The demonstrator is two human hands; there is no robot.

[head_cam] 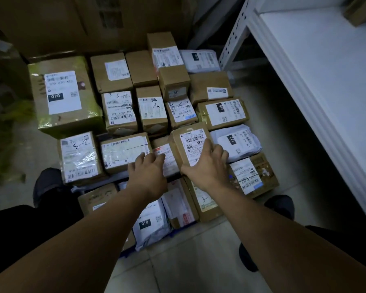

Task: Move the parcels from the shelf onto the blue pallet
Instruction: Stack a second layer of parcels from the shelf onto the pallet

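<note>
Setting a small brown box (191,142) down among the parcels that cover the blue pallet (126,253).

The right hand (207,166) grips the box, thumb on its near edge and fingers curled over the labelled top. The box sits tilted, leaning on its neighbours and not yet flat. The left hand (148,170) is released, its fingertips resting on the flat parcel (167,159) just beside. The box looks light and stiff, and its taped faces may be slick, so opposite edges are the safest hold. A soft grey bag (237,142) touches its right side, and tight rows of cartons behind leave little gap. The white shelf (315,85) stands to the right, with one more carton (359,9) on it.
</note>
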